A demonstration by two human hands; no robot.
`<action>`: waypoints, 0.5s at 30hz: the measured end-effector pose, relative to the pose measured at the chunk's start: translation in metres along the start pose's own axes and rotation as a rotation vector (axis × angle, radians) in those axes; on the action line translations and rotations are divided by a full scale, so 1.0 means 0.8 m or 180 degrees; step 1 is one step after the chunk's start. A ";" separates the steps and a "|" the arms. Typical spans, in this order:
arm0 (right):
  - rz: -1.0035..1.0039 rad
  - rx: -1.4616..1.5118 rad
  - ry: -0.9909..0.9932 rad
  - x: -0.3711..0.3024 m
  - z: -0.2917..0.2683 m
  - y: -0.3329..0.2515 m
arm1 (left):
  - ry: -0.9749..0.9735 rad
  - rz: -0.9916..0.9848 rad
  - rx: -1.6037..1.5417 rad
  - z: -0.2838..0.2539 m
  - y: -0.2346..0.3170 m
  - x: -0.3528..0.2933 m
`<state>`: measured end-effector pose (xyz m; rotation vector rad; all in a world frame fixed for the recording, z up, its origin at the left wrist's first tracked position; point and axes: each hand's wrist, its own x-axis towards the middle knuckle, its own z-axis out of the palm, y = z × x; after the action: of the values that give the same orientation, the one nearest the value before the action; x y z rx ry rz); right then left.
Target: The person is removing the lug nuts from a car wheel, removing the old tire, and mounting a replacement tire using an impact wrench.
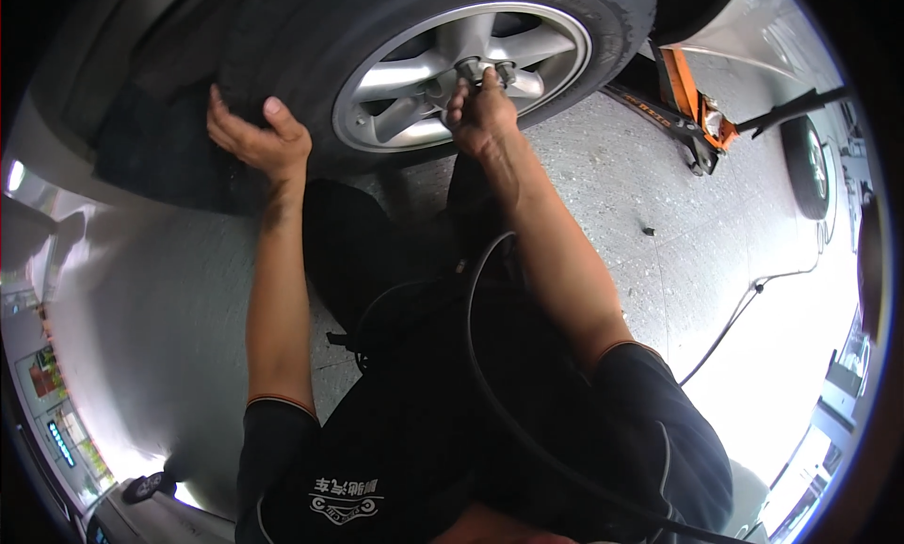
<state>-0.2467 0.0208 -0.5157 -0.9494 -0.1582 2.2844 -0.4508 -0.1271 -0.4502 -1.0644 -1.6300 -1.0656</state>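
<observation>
Dark shirt point(405, 431) foremost; 2 bare hands point(483, 120) at the spoked wheel point(476, 38).

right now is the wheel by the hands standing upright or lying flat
Upright: the wheel stands on edge, its silver spokes facing the person, with the right hand at its centre.

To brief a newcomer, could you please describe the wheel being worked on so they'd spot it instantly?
Find the car across the top; its silver-spoked wheel sits at top centre. Unlike the other wheel at far right, this one has the right hand at its middle.
</observation>
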 end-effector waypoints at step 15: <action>-0.0053 -0.0264 0.0201 -0.028 0.023 0.010 | 0.0073 0.0282 0.0238 0.001 -0.013 -0.012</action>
<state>-0.2513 0.0034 -0.4921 -1.0576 -0.2345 2.2447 -0.4586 -0.1306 -0.4613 -1.0614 -1.5776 -0.9485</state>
